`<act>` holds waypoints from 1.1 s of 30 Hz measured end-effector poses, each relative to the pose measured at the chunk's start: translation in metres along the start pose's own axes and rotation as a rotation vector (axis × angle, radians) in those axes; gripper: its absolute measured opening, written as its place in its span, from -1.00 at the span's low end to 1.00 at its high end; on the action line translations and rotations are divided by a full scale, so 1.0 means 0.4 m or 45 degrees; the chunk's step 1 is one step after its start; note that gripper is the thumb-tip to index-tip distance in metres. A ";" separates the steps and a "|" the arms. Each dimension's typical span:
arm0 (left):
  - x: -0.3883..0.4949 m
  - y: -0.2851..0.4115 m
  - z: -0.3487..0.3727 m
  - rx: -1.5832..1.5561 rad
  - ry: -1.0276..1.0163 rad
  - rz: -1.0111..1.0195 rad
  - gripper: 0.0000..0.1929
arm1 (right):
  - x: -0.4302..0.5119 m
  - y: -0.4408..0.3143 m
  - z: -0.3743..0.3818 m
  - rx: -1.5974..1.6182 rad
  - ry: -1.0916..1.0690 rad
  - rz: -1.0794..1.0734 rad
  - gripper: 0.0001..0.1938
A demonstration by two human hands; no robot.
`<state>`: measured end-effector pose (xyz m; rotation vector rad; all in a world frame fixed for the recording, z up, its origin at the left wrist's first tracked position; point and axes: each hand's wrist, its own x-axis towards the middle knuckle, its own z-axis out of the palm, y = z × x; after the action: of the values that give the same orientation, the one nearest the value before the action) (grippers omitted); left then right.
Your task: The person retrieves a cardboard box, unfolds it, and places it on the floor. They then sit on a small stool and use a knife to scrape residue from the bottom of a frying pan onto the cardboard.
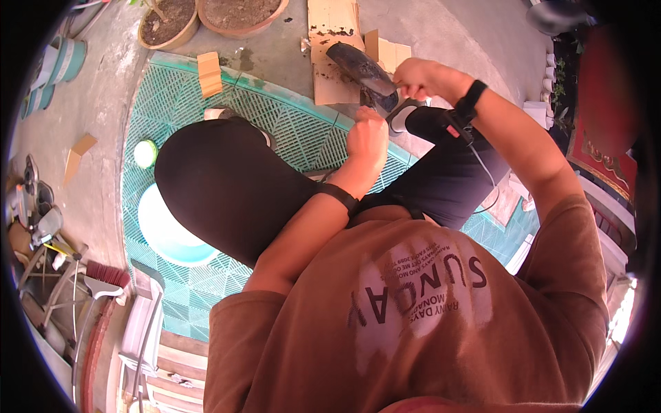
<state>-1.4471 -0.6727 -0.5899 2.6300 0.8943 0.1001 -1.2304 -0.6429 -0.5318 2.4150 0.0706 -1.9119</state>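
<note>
A dark, elongated, curved object [361, 69] with a scuffed, dirty surface lies tilted over a sheet of cardboard [338, 93]. I cannot tell its exact kind. My right hand [421, 80] is closed at its right end, with the fingertips partly hidden. My left hand [367, 135] is closed just below that end, on a dark part that seems to belong to the same object. Dark crumbs of dirt lie on the cardboard. Both wrists bear black bands, and a cable runs from the right one.
Green plastic floor grating [289, 124] lies under my feet. A white and light blue basin [175, 232] and a small green-rimmed round container [145, 154] stand left of my knee. Soil-filled pots [240, 15] stand beyond. A broom [106, 281] and a pale stool [142, 330] are at lower left.
</note>
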 end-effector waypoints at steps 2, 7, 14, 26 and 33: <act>0.029 -0.005 -0.007 -0.032 0.017 -0.025 -0.80 | -0.034 0.006 -0.018 0.241 0.092 0.019 -0.74; 0.011 0.011 -0.021 -0.057 -0.087 -0.032 -0.76 | -0.171 -0.042 0.040 -0.554 0.108 -0.182 -0.68; 0.013 0.038 0.023 -0.005 -0.131 0.003 -0.68 | -0.099 -0.171 0.122 -1.501 0.167 -0.134 -0.84; 0.019 0.058 0.016 0.038 -0.042 -0.086 -0.88 | -0.040 -0.183 0.088 -1.252 0.075 0.052 -0.80; 0.021 0.012 0.016 -0.069 -0.132 -0.075 -0.82 | -0.149 -0.009 -0.004 -0.147 0.004 -0.029 -0.68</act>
<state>-1.4364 -0.6731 -0.5947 2.5316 0.9202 -0.0265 -1.2430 -0.6392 -0.4736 2.3528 0.2036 -1.8580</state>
